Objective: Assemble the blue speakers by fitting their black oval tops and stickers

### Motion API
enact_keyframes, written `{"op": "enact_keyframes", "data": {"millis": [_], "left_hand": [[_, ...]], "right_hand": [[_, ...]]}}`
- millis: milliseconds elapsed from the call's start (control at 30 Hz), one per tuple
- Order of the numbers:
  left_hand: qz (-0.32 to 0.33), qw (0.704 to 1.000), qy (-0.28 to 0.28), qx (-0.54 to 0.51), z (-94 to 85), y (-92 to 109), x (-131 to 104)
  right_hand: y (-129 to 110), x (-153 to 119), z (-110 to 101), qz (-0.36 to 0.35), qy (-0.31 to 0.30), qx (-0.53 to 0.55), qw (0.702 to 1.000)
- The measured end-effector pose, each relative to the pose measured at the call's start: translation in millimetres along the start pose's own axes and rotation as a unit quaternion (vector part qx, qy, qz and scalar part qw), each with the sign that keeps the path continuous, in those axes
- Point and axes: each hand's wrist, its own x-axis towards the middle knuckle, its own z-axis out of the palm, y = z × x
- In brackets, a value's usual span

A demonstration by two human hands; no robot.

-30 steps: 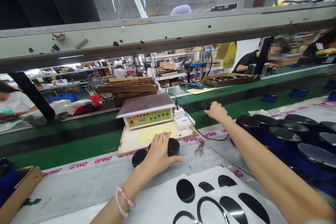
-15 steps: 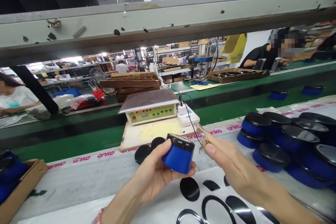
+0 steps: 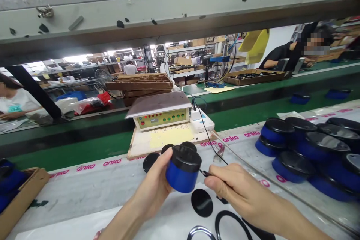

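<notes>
My left hand is closed round a blue, black-topped round device, holding it above the bench with its glossy top partly facing me. From the right, my right hand pinches a thin probe with a pointed metal tip. That tip is at the black upper band of the device; whether it touches cannot be told. A black cable runs from the white adapter down to my right hand. Beneath the hands lie flat black discs and a black ring on a white sheet.
Behind stands a control box with lit buttons on a board. More blue devices are grouped at right, others in a cardboard box at left. A shelf beam crosses overhead. Co-workers sit beyond the green conveyor.
The device has turned in my left hand, its ON/OFF marking now out of sight. My right hand has moved down and left, bringing the probe tip to its side.
</notes>
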Motion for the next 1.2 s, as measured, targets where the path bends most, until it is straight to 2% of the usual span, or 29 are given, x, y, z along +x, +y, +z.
{"op": "enact_keyframes", "data": {"millis": [133,200,300,433,467,500,600,633,700,800,933,1033,1133,1200], "left_hand": [[0.049,0.997,0.010,0.058,2.3,-2,-1],[0.077,0.988,0.019,0.136,4.1,-2,-3],[0.143,0.947,0.005,0.289,5.0,-2,-8],[0.204,0.879,0.002,0.431,1.9,-4,-11],[0.232,0.848,0.009,0.476,1.2,-5,-12],[0.273,0.805,0.018,0.526,0.8,-5,-13],[0.439,0.625,0.038,0.645,2.3,-4,-14],[0.488,0.577,0.031,0.655,3.5,-3,-15],[0.563,0.523,0.004,0.640,5.9,-2,-17],[0.592,0.504,-0.022,0.629,7.9,-2,-21],[0.575,0.490,-0.001,0.655,7.9,-4,-26],[0.580,0.484,0.010,0.655,8.1,-3,-27],[0.578,0.485,0.016,0.656,6.9,-2,-25],[0.565,0.510,0.027,0.648,5.9,-1,-23]], "right_hand": [[0,-1,0,0.008,0.009,-0.027,1.000],[1,-1,1,0.017,0.019,-0.046,0.999],[2,-4,4,0.019,0.029,-0.059,0.998],[7,-4,8,0.000,0.028,-0.049,0.998],[9,-3,8,0.001,0.026,-0.039,0.999],[12,-2,9,0.004,0.025,-0.024,0.999],[17,3,13,-0.002,0.025,0.032,0.999],[19,4,14,-0.012,0.026,0.045,0.999],[21,5,17,-0.040,0.030,0.058,0.997],[21,4,20,-0.073,0.049,0.057,0.995],[20,3,23,-0.096,0.068,0.052,0.992],[19,3,25,-0.086,0.060,0.070,0.992],[20,3,25,-0.070,0.046,0.089,0.993],[20,3,23,-0.059,0.042,0.096,0.993]]}}
